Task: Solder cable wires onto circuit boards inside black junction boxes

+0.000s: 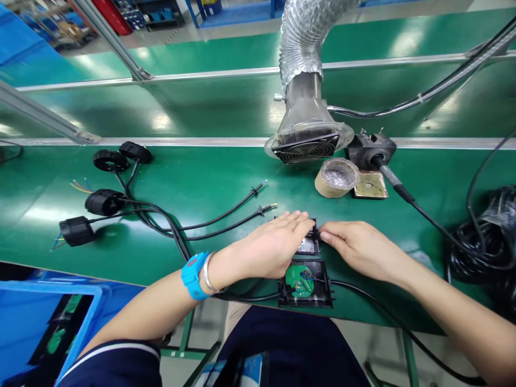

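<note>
My left hand (278, 239) lies over a small black plastic housing (310, 247), fingers stretched out and close together, covering much of it. At the right edge of that housing, my right hand (355, 244) is closed in a pinch; a small dark bit shows at its fingertips, too hidden to name. Nearer to me lies a second black housing (324, 298) with a round green circuit board (300, 280) and thin coloured wires inside. A black cable (363, 290) runs out of its right side and over the table edge.
Black cables with round black connectors (105, 202) lie on the left of the green table (226, 166). Behind my hands are a fume extractor (306, 140), a solder cup (336, 180), a soldering iron (391, 174) in its stand and a sponge (371, 185). Coiled cable (475, 252) sits right; a blue bin (92, 301) stands left.
</note>
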`<state>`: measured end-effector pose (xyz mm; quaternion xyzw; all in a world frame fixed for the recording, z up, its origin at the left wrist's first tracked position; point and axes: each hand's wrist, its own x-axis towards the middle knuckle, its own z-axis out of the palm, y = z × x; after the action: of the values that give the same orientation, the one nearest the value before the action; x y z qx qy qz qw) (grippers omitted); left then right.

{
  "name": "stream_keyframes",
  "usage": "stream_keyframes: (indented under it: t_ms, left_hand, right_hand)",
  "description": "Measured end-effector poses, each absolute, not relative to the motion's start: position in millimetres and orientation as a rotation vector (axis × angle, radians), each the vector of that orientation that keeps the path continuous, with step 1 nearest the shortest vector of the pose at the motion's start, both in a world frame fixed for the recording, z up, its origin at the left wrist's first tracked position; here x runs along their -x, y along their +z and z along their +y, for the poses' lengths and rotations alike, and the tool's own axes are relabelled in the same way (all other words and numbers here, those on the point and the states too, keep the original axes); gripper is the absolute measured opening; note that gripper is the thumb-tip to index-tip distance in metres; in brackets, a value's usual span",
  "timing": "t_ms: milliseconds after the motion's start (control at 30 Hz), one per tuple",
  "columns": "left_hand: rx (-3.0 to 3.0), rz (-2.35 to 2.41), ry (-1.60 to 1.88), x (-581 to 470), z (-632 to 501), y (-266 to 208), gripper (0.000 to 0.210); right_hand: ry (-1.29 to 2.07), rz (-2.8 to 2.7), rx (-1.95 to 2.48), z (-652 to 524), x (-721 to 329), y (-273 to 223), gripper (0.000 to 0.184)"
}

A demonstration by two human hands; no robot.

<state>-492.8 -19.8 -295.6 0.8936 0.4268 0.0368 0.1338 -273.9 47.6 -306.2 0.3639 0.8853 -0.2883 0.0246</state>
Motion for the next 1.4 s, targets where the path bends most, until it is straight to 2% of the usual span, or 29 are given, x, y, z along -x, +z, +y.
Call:
stream_keyframes:
  t_ms: [200,567,800,1067,1200,1400]
  left_hand:
    - [-2.558,1.193,0.039,496,-15,-292,0.054]
    - [-2.589,1.285,-0.224,476,-15,-295,0.065]
    - [-2.742,1.484,0.021,471,-44,-300,0.047]
    - [-2.596,1.330,-0.064,475,-44,-309,0.066]
    - [-2.406,1.302,0.074,485,-32,-299,0.060]
    - [-2.512,1.432,0.160,476,-36,-306,0.056]
  right_hand:
    - [-0.820,2.550,-1.071,63,279,-303,0.037]
    - [-0.331,2.462,-1.010,57,299,-303,0.032]
    - [-0.281,2.508,-1.090,45,298,-304,0.036]
    - [-0.369,2.603,-1.084,49,288,-314,0.032]
    - [-0.323,2.630,-1.105,46,287,-311,0.031]
    - [-0.028,2.937,-1.074,37,284,-318,0.021]
